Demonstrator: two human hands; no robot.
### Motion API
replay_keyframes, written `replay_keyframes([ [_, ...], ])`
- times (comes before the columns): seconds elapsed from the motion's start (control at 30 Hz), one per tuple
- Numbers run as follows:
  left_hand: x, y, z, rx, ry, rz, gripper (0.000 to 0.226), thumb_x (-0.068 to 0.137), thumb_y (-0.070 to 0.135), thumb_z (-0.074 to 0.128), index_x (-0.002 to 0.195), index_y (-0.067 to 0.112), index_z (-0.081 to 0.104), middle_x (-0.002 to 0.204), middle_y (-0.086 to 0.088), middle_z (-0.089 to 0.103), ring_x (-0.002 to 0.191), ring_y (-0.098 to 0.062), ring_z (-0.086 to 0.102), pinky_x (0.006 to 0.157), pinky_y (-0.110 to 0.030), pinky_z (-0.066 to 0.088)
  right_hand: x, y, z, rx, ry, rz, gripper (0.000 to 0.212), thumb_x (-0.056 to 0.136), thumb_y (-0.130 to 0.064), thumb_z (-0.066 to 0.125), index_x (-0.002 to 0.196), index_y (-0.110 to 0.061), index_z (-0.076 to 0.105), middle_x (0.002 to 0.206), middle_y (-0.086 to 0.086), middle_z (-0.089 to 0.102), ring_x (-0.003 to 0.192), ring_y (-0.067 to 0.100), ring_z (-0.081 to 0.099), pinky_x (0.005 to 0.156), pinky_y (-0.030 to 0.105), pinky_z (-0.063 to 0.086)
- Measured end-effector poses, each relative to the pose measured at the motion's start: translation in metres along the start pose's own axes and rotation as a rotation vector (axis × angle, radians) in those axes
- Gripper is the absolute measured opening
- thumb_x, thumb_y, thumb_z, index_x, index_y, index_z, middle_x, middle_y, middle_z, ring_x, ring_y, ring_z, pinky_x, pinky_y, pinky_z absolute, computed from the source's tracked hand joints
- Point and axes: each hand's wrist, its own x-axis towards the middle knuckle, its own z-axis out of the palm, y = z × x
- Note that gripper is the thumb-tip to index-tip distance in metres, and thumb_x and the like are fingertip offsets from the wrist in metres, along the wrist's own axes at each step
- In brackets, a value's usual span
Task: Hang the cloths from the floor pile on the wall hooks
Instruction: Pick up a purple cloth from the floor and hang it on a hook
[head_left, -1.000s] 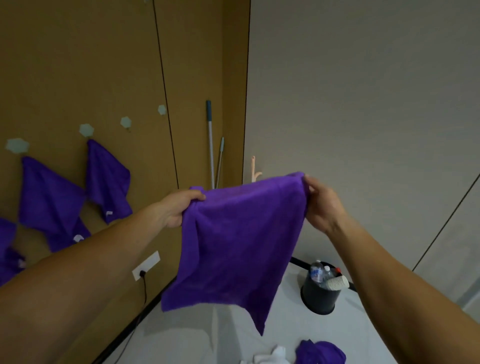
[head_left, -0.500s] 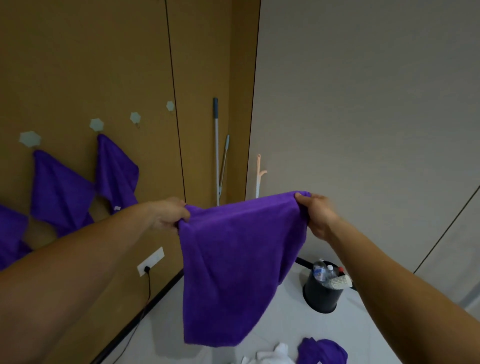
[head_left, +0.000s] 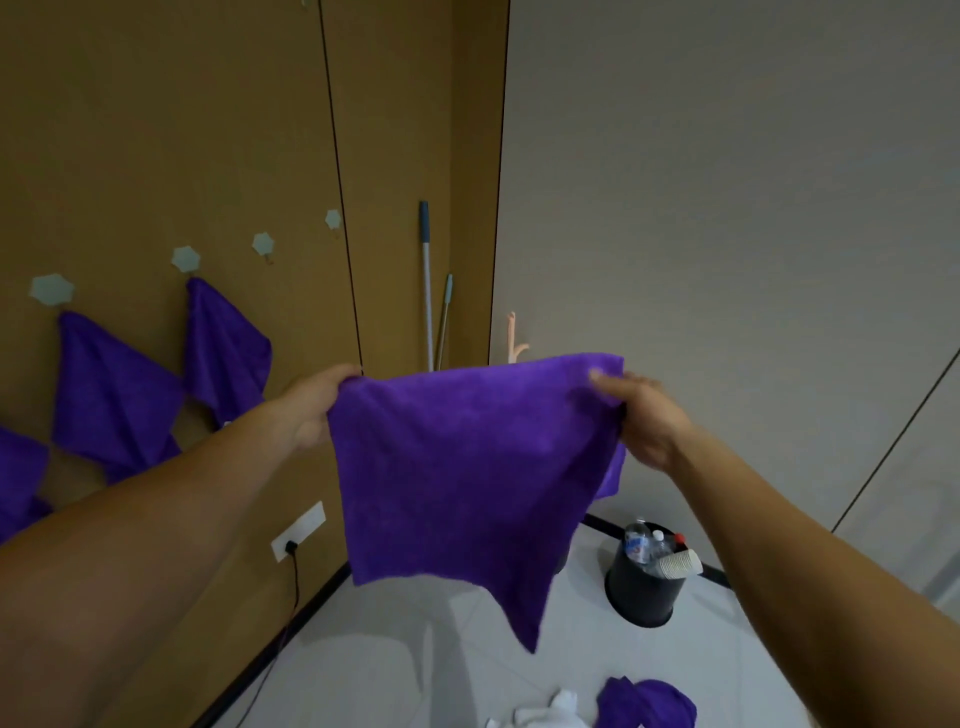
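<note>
Held cloth (head_left: 467, 467) hangs mid-air between left hand (head_left: 317, 405) and right hand (head_left: 644, 421). Hung cloths (head_left: 114, 395) sit under hooks (head_left: 185, 258) on the left wall. Poles (head_left: 427, 291) lean in the corner behind. Bin (head_left: 641, 592) stands on the floor, lower right; floor pile (head_left: 644, 704) lies nearer.

Two pole handles (head_left: 426, 291) lean in the corner ahead of me. Low on my left a white socket (head_left: 306, 522) holds a black plug, its cable (head_left: 295, 582) trailing down. On the floor a black bin (head_left: 641, 597) holds plastic bottles (head_left: 638, 543) and a tipped paper cup (head_left: 678, 564)
</note>
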Motion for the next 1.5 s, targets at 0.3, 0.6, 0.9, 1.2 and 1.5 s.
replay_keyframes([
  [0.3, -0.008, 0.003, 0.006, 0.021, 0.115, 0.051, 0.014, 0.096, 0.025, 0.055, 0.088, 0.015, 0.058, 0.08, -0.002, 0.061, 0.072, -0.015, 0.057, 0.068, -0.035, 0.049, 0.008, 0.03, -0.015, -0.451, 0.322, 0.064, 0.03, 0.096, -0.021, 0.058, 0.07, -0.009, 0.049, 0.06, 0.006, 0.039, 0.049, 0.018, 0.032, 0.046, 0.026, 0.025],
  [0.6, -0.005, 0.003, 0.011, 0.259, 0.167, 0.201, 0.015, 0.097, 0.026, 0.052, 0.088, 0.017, 0.059, 0.081, -0.003, 0.058, 0.068, -0.017, 0.051, 0.057, -0.029, 0.043, 0.017, 0.034, -0.017, -0.652, 0.283, 0.066, 0.032, 0.096, -0.028, 0.055, 0.073, -0.006, 0.052, 0.065, 0.008, 0.045, 0.055, 0.02, 0.043, 0.049, 0.026, 0.033],
  [0.9, -0.001, 0.0, -0.01, 0.519, 0.106, 0.0, 0.014, 0.084, 0.014, 0.052, 0.073, 0.015, 0.042, 0.065, -0.006, 0.041, 0.06, -0.02, 0.039, 0.058, -0.029, 0.031, 0.006, 0.03, -0.01, -0.303, 0.098, 0.145, 0.014, 0.088, -0.022, 0.063, 0.085, -0.012, 0.071, 0.089, 0.005, 0.067, 0.083, 0.019, 0.059, 0.068, 0.033, 0.045],
  [1.2, 0.007, -0.004, -0.016, 0.575, 0.088, 0.15, 0.023, 0.091, 0.003, 0.05, 0.069, 0.008, 0.052, 0.069, -0.008, 0.049, 0.064, -0.02, 0.047, 0.059, -0.033, 0.04, 0.003, 0.039, -0.012, -0.352, 0.131, 0.121, 0.015, 0.094, -0.024, 0.059, 0.088, -0.011, 0.065, 0.084, 0.006, 0.06, 0.072, 0.017, 0.05, 0.059, 0.028, 0.042],
  [1.5, 0.017, -0.009, -0.011, 0.596, 0.101, 0.241, 0.007, 0.089, 0.01, 0.062, 0.086, 0.014, 0.067, 0.095, -0.003, 0.066, 0.087, -0.016, 0.061, 0.065, -0.027, 0.049, 0.004, 0.042, -0.016, -0.451, 0.223, 0.107, 0.031, 0.099, -0.028, 0.051, 0.075, -0.008, 0.051, 0.065, 0.007, 0.045, 0.055, 0.018, 0.044, 0.049, 0.03, 0.04],
])
